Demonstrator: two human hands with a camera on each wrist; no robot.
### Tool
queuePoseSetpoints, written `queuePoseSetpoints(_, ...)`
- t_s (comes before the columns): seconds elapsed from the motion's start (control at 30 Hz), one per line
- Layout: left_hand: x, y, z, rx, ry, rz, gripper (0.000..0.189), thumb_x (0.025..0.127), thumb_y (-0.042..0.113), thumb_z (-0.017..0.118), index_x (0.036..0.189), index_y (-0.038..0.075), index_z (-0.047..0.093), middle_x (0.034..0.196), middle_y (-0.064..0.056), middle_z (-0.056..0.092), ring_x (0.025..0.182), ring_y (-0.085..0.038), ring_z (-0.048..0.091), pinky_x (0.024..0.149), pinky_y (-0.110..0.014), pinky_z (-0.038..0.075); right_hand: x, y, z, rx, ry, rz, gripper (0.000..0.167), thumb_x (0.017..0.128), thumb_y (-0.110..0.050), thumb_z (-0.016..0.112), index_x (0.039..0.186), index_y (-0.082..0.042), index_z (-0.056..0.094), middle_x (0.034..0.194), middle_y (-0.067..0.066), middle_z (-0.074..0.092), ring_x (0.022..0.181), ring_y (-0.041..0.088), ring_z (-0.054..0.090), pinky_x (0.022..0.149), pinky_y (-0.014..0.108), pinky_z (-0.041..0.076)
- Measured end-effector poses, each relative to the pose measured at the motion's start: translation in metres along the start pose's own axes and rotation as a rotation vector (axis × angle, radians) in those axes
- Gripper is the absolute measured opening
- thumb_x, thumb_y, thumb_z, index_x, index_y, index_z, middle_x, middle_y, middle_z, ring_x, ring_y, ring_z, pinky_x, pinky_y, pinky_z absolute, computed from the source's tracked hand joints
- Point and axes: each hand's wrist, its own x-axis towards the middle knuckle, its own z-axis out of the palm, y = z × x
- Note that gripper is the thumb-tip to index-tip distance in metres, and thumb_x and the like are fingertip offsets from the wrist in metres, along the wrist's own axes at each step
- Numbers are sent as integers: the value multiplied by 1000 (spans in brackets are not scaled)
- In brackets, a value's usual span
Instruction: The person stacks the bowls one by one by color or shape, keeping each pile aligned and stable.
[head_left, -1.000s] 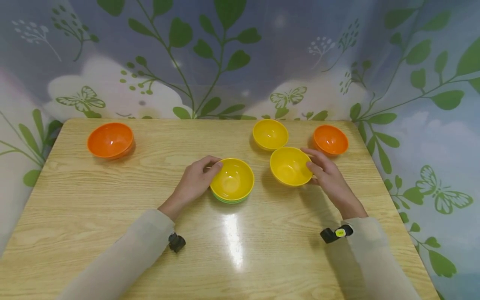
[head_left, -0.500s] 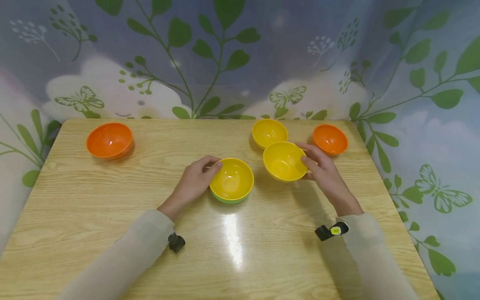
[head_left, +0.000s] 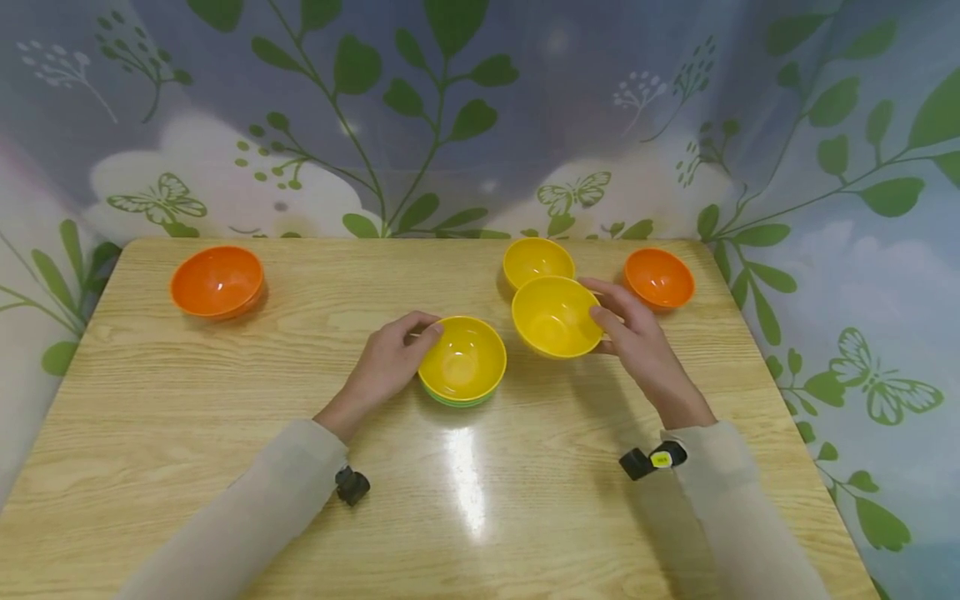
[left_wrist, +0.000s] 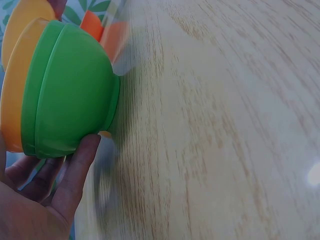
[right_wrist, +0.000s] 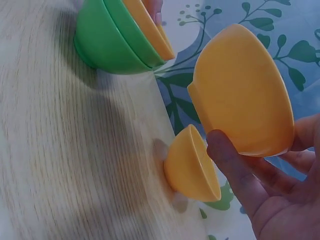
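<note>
A stack of bowls stands on the table in the head view's middle, a yellow bowl nested over green bowls. My left hand grips the stack from its left side, thumb at the yellow rim and fingers under the green wall. To the right, my right hand holds a second yellow bowl by its right side, raised above the table and slightly tilted. In the right wrist view that held bowl hangs clear of the wood. Behind it sits a third yellow bowl, partly overlapped in the head view.
An orange bowl rests at the table's back right, close beyond my right fingers. Another orange bowl is at the back left. The wooden table ends at a patterned cloth wall behind and on the right.
My right hand has carried its yellow bowl leftward and slightly back, nearer to the stack and over the front of the rear yellow bowl. The left hand and the stack stay put.
</note>
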Motion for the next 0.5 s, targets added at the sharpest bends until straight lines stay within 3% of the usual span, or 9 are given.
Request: queuePoseSetpoints(0.5, 0, -1, 1, 8, 12, 24, 44, 113, 48, 55, 143, 18, 68, 146, -6, 69, 129, -30, 69, 111, -50, 58, 6, -7, 15, 12, -14, -20, 48, 118, -24, 50, 164, -15, 48, 172, 12, 41, 140, 40, 57, 90, 25, 65)
